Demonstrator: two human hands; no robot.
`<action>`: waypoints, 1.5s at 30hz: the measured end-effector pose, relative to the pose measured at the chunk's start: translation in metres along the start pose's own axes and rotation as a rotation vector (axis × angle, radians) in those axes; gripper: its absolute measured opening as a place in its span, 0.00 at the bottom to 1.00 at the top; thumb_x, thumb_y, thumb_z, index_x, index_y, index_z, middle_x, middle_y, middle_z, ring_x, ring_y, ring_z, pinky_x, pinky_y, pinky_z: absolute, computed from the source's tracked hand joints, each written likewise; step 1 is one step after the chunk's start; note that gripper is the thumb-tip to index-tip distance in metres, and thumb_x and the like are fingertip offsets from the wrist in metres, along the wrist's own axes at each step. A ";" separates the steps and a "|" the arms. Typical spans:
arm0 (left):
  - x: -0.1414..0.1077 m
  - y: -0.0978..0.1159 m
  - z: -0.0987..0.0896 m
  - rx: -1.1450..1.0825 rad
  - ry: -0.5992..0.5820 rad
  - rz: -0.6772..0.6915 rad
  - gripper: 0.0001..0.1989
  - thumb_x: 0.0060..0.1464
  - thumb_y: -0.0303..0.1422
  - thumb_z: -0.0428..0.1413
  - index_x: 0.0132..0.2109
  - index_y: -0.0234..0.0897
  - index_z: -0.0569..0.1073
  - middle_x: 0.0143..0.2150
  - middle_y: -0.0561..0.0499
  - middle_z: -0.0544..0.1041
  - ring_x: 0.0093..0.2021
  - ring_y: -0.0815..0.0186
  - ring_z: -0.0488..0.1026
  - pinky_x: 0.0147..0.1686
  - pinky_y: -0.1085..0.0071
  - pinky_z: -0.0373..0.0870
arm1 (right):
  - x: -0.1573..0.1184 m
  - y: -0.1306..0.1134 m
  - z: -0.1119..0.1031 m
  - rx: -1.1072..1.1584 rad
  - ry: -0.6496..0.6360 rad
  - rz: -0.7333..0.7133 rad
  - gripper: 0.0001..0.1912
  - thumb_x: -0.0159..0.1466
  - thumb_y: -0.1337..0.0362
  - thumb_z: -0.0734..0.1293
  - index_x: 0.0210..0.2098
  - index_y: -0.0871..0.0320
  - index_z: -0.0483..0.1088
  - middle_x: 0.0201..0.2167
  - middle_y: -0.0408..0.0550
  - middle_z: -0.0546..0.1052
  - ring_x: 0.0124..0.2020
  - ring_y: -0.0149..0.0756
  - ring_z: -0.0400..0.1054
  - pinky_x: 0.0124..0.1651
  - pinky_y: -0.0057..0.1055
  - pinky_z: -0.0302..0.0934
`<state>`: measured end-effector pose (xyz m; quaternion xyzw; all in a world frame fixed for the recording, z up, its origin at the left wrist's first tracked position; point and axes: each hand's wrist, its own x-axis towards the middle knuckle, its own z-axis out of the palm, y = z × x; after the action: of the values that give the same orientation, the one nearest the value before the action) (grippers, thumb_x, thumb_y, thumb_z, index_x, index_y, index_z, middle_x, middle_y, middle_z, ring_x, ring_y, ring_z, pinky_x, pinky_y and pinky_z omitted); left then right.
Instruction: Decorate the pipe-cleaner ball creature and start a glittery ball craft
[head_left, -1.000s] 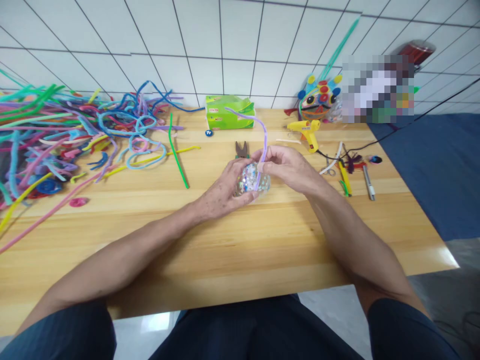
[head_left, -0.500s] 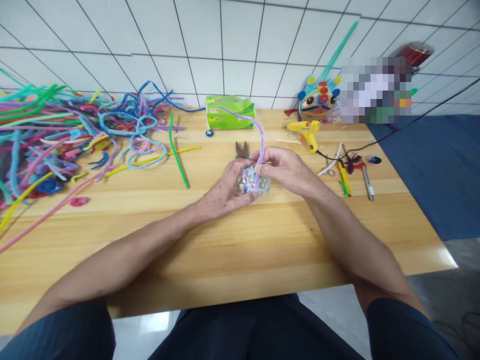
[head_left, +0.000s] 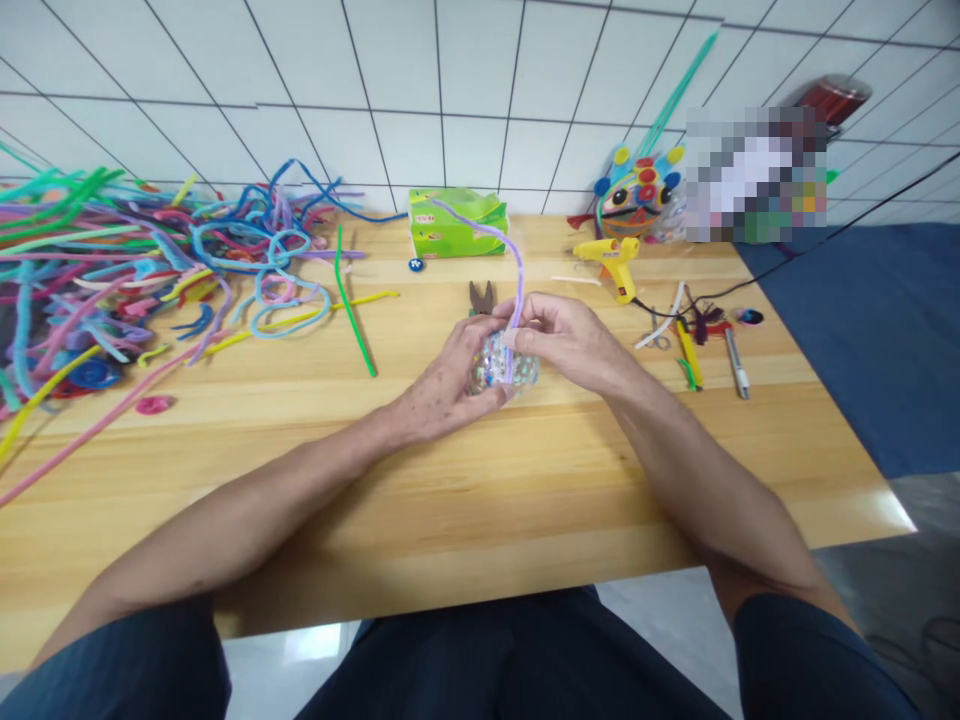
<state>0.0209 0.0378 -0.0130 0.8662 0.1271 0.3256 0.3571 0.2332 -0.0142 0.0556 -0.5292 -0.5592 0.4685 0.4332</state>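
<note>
My left hand [head_left: 461, 375] is closed around the left side of a clear, round container [head_left: 526, 372] with small shiny, colourful bits in it. Against the container lies the lower end of a purple pipe cleaner [head_left: 519, 270]; the rest curves up and away to the left. Thumb and fingers of my right hand [head_left: 559, 335] pinch this pipe cleaner just above the container. Just beyond my hands, a pair of pliers [head_left: 482, 297] lies with its jaws pointing away from me. The container's far side is hidden by my fingers.
A heap of coloured pipe cleaners [head_left: 150, 260] covers the left, with a green pipe cleaner [head_left: 352, 310] beside it. A green tissue pack [head_left: 457, 235] stands at the back. To the right are a yellow glue gun [head_left: 615, 262], a decorated face [head_left: 637, 195], scissors [head_left: 658, 335] and a utility knife [head_left: 736, 362].
The view has shifted very slightly. Both hands keep their hold, and the container and purple pipe cleaner look almost the same as before.
</note>
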 end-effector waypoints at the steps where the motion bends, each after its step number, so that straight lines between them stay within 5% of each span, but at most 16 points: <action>1: 0.000 0.000 0.000 0.001 0.006 -0.002 0.36 0.66 0.44 0.62 0.74 0.45 0.56 0.71 0.36 0.65 0.73 0.44 0.64 0.72 0.41 0.66 | 0.000 -0.001 0.000 0.006 -0.004 -0.003 0.07 0.57 0.62 0.76 0.32 0.55 0.75 0.50 0.48 0.84 0.46 0.41 0.78 0.50 0.37 0.72; 26: 0.000 -0.003 0.002 -0.005 0.021 -0.012 0.34 0.67 0.43 0.60 0.74 0.43 0.57 0.71 0.36 0.66 0.72 0.44 0.65 0.72 0.41 0.67 | 0.003 0.005 0.001 -0.009 0.052 -0.001 0.07 0.55 0.62 0.75 0.30 0.55 0.74 0.51 0.48 0.85 0.48 0.43 0.79 0.51 0.38 0.73; 32: -0.001 -0.006 0.007 0.044 0.060 -0.001 0.46 0.56 0.43 0.69 0.75 0.43 0.56 0.71 0.34 0.65 0.72 0.41 0.66 0.72 0.39 0.67 | 0.004 0.005 0.003 -0.004 0.057 0.003 0.07 0.55 0.63 0.75 0.30 0.55 0.73 0.52 0.49 0.85 0.48 0.43 0.79 0.51 0.38 0.73; 45: -0.001 -0.009 0.010 0.033 0.073 0.022 0.47 0.54 0.39 0.69 0.75 0.43 0.56 0.72 0.33 0.66 0.73 0.39 0.65 0.72 0.38 0.67 | 0.005 0.008 0.001 -0.001 0.053 0.009 0.07 0.56 0.63 0.75 0.29 0.55 0.73 0.51 0.49 0.85 0.47 0.42 0.79 0.50 0.38 0.73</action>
<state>0.0266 0.0384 -0.0249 0.8609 0.1359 0.3588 0.3342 0.2330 -0.0093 0.0477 -0.5441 -0.5453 0.4560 0.4457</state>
